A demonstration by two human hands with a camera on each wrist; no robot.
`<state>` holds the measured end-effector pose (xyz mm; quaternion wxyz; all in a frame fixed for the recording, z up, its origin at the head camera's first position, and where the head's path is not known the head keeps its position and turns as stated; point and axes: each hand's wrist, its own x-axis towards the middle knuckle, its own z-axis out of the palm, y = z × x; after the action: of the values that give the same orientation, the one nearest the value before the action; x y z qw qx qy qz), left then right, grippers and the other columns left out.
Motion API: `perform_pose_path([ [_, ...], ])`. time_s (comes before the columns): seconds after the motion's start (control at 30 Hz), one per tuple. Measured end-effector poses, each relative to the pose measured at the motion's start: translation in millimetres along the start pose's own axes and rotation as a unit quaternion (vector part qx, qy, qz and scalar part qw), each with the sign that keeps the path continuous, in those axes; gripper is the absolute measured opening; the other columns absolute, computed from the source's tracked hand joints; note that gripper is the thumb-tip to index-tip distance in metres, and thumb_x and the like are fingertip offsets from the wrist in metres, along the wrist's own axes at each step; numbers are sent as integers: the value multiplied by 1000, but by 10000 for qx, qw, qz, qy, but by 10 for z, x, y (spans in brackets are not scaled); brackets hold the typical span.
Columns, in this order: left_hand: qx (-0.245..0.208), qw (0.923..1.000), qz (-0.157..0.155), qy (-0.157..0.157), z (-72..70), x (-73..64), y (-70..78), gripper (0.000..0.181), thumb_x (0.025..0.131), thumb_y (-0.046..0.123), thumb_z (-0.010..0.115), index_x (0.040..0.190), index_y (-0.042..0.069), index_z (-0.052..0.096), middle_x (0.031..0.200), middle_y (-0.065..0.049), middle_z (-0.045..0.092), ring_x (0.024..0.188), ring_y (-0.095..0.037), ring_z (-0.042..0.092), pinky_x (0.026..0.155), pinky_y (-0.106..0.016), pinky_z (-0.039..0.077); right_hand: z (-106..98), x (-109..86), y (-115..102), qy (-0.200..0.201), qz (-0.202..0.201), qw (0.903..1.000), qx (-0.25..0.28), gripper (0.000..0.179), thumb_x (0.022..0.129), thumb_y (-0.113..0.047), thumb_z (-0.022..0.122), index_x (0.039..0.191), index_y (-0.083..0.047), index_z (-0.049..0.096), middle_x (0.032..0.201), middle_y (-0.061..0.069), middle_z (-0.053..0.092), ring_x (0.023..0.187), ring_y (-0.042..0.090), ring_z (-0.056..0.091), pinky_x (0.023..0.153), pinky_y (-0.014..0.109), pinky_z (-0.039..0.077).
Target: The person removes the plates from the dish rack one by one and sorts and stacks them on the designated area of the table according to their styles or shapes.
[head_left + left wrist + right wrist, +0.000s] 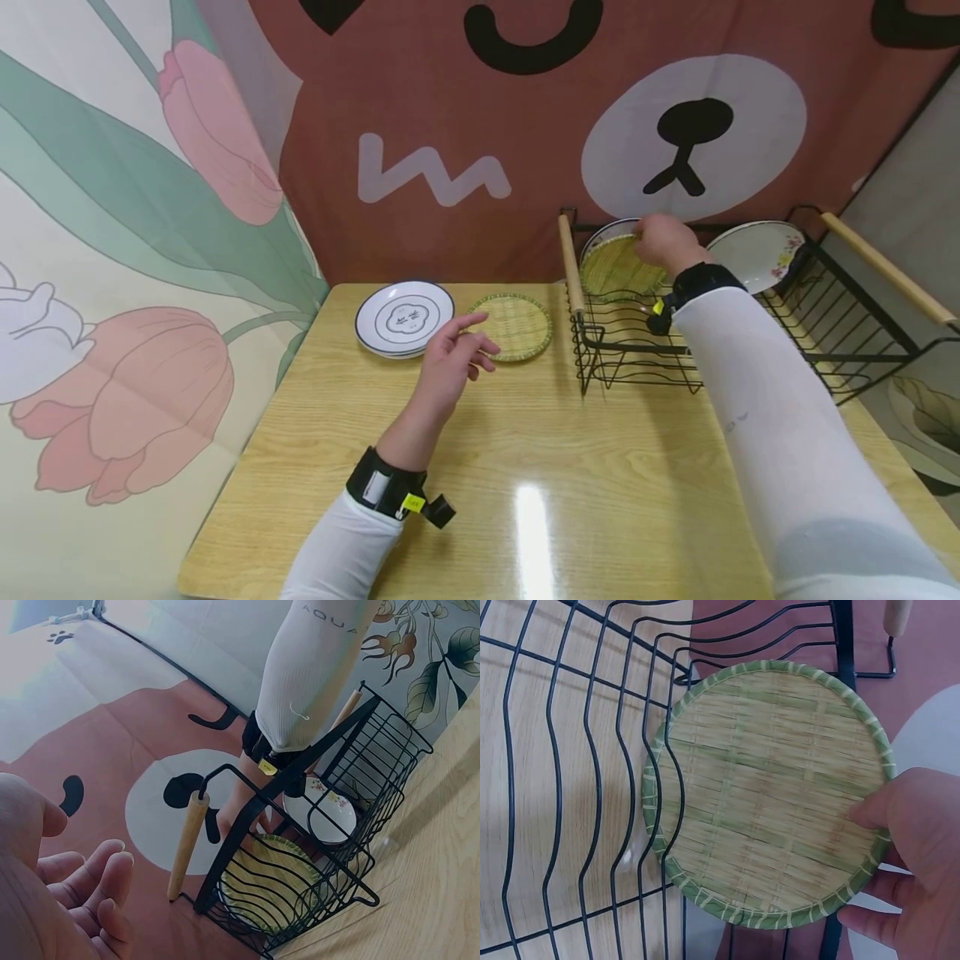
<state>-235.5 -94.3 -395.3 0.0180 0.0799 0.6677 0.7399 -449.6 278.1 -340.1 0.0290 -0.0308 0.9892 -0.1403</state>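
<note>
Head view: A person's right hand [666,243] is gripping the upper right rim of a round woven bamboo tray [617,271], which is standing tilted in the left part of a black wire dish rack [637,347] — a white plate [606,232] is showing behind it, and a floral-patterned plate [750,257] is leaning farther right. The left hand [452,360] is hovering above a wooden table [480,442], fingers loosely bent and holding nothing, near a second bamboo tray [516,321] and a stack of blue-rimmed white plates [393,317]. A red-brown bear-face cloth [442,92] is hanging behind.

Left wrist view: The left hand's thumb is standing apart from its relaxed fingers, while well beyond it the gripped tray is showing through the rack's wires.

Right wrist view: The right thumb is resting on the tray's face, the fingers curling behind the rim — a closed pinch — while curved wires are crossing in front of the opposite edge.
</note>
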Motion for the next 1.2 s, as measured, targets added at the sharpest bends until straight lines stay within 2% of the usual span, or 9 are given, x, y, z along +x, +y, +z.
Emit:
perform_pose_path([
  [0.37,29,10000,48,-6,-16,6,25,35,104,16,51,137,15,61,85,6,73,69,-12,68,61,-26,47,-258,-53,12,-18,-371,9987,-354,47,100,-12,43,143,4,56,148,31,52,136,51,47,115,65,37],
  [0.53,21,10000,40,23,-13,8,32,36,103,15,52,138,15,62,84,5,74,68,-13,68,60,-25,46,-391,-73,-2,-47,-306,9993,-230,48,102,-11,41,146,3,52,151,31,49,140,51,43,117,64,35],
  [0.67,-1,10000,15,67,-11,6,35,36,103,14,52,138,15,62,84,5,73,68,-13,68,60,-25,46,-517,-127,-55,101,-323,9993,-135,50,99,-7,41,147,2,52,152,31,47,142,50,42,118,64,35],
  [0.9,-21,10000,-2,64,-24,3,41,36,103,14,52,137,15,62,83,5,73,67,-11,68,60,-24,46,-770,-276,-206,430,-541,9976,84,46,98,-6,42,140,7,58,145,33,53,126,46,52,107,61,46],
  [1.07,-40,10000,42,64,-42,6,43,36,103,15,52,138,15,61,83,6,73,66,-11,68,60,-24,46,-961,-386,-321,684,-700,9952,28,46,97,-5,42,138,8,59,137,34,57,115,44,54,99,59,48],
  [1.2,-58,10000,29,56,-58,10,38,36,103,16,52,138,15,61,82,6,73,66,-11,68,59,-25,45,-1084,-469,-396,794,-681,9943,183,45,98,-6,43,139,6,59,135,33,58,111,42,54,95,57,48],
])
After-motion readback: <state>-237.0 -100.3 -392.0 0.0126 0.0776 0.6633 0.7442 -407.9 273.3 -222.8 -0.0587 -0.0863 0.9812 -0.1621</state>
